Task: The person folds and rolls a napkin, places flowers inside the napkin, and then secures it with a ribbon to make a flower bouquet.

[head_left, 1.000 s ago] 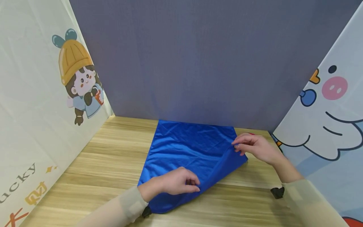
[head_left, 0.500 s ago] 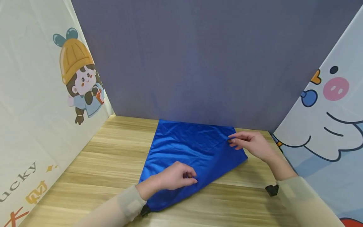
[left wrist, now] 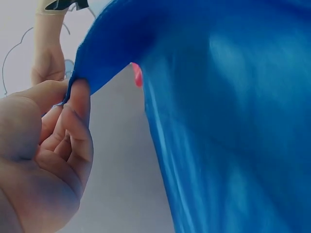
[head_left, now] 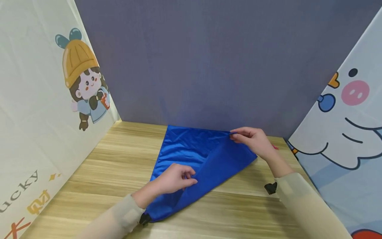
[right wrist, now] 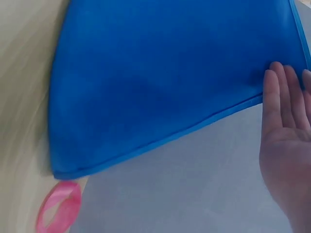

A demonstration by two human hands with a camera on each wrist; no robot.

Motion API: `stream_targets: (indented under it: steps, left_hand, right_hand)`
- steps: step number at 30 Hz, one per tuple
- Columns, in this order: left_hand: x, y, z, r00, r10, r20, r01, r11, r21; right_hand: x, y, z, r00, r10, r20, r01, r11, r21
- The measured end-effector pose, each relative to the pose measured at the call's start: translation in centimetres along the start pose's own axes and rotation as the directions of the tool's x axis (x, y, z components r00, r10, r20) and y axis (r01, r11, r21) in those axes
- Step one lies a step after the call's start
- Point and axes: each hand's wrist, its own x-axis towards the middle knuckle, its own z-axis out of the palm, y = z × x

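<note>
A shiny blue cloth (head_left: 182, 146) lies on the wooden table, its near right part lifted and folded over toward the back. My right hand (head_left: 253, 141) pinches a corner of it near the back edge; in the right wrist view the fingers of that hand (right wrist: 286, 121) lie along the hemmed edge. In the left wrist view, my left hand (left wrist: 53, 141) pinches the cloth's raised edge between thumb and fingers. From the head, this left hand (head_left: 174, 179) is over the fold's near part. The raised flap hides some of the cloth underneath.
A pink loop (right wrist: 60, 206) lies on the table just beyond the cloth's right corner. Bare wooden table (head_left: 101, 179) shows around the cloth. A grey panel (head_left: 194, 66) stands at the back, with printed cartoon sheets on the left (head_left: 30, 99) and right (head_left: 358, 132).
My right hand has moved left and back, carrying the cloth's corner toward the far edge. My left hand has shifted left and back too, and the fold over the cloth has grown.
</note>
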Motion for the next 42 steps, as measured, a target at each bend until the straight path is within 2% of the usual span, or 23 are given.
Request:
stream_targets:
  steps: [6, 12, 17, 24, 31, 37, 42]
  left_hand:
    - [-0.8, -1.0, -1.7, 0.997, -0.058, -0.053, 0.057, 0.998, -0.007]
    - [-0.9, -2.0, -3.2, 0.99, -0.087, -0.112, 0.081, 0.995, -0.053]
    - [-0.9, -3.1, -4.4, 0.982, -0.12, -0.143, 0.111, 0.991, -0.068]
    - [-1.1, -5.0, -5.4, 0.971, -0.157, -0.178, 0.145, 0.986, -0.078]
    - [-1.2, -6.4, -5.6, 0.945, -0.249, -0.213, 0.23, 0.967, -0.107]
    - [-1.1, -7.0, -6.0, 0.937, -0.27, -0.222, 0.257, 0.962, -0.088]
    - [-0.9, -7.6, -6.3, 0.925, -0.299, -0.233, 0.289, 0.954, -0.079]
  right_hand:
    - [2.9, -0.2, 1.7, 1.0, -0.009, 0.006, 0.009, 1.0, 0.023]
    - [6.6, -1.0, 3.8, 0.999, -0.039, -0.005, 0.039, 0.999, 0.021]
    - [10.1, -1.7, 6.6, 0.997, -0.08, -0.018, 0.08, 0.997, 0.012]
    - [14.0, -2.2, 10.7, 0.997, -0.073, -0.022, 0.071, 0.996, -0.049]
    - [15.7, -2.0, 13.8, 0.999, -0.03, -0.03, 0.027, 0.995, -0.092]
    - [16.3, -0.9, 14.7, 1.0, 0.011, -0.013, -0.012, 0.997, -0.082]
    - [16.4, 0.2, 14.8, 0.999, 0.048, -0.005, -0.048, 0.998, -0.028]
